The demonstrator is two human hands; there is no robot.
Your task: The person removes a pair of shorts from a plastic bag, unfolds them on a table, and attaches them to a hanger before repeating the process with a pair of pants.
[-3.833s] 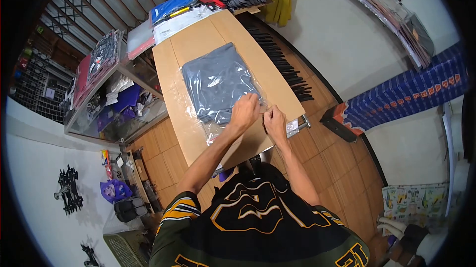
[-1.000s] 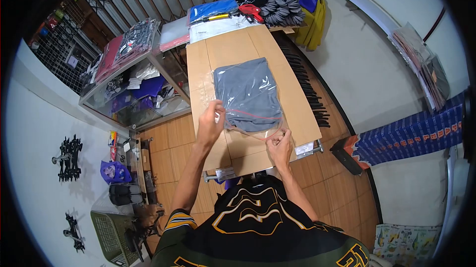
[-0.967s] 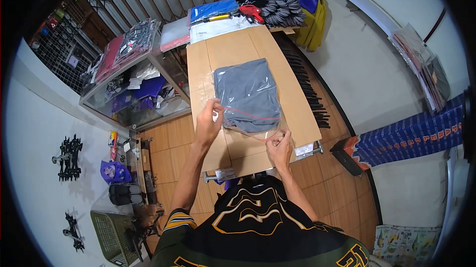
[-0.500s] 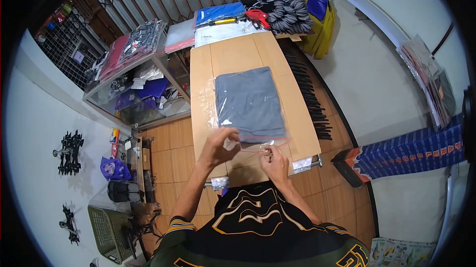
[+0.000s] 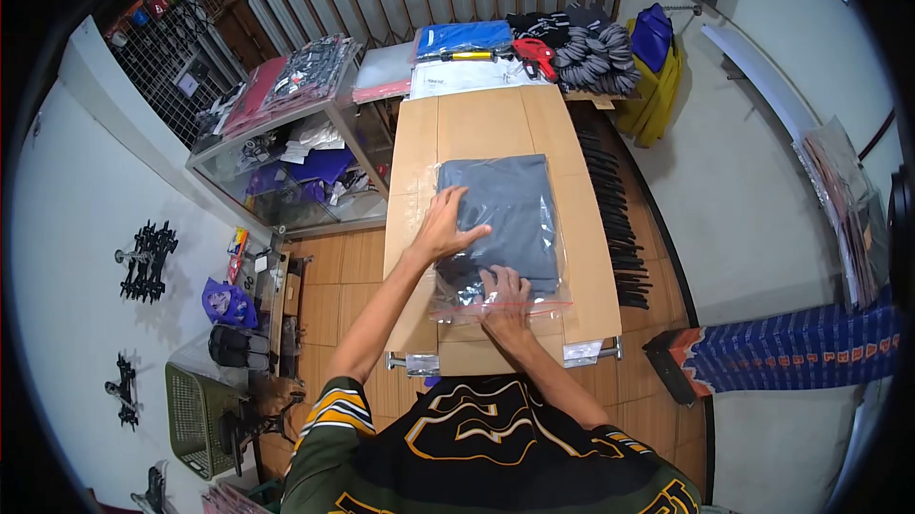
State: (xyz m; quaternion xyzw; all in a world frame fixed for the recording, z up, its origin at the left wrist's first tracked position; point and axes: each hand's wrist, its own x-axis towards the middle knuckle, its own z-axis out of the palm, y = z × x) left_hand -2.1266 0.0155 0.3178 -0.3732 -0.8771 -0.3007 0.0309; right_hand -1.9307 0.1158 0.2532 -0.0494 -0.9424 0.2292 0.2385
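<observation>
A folded grey garment lies inside a clear plastic bag on the cardboard-covered table. The bag's mouth, with a red strip along it, faces me. My left hand rests on the left part of the bag, thumb and fingers spread apart over the grey cloth. Near the bag's mouth, my right hand lies on the plastic with its fingers stretched forward over the garment's near edge.
At the table's far end are a blue packet, a red tool and bundled grey straps. A glass display case stands to the left. Dark rods line the right side, and a green basket is at lower left.
Both hands have left the red-striped edge of the bag. The left moved forward onto the garment and spread open; the right now lies flat at the near end. The camera view shifted slightly.
</observation>
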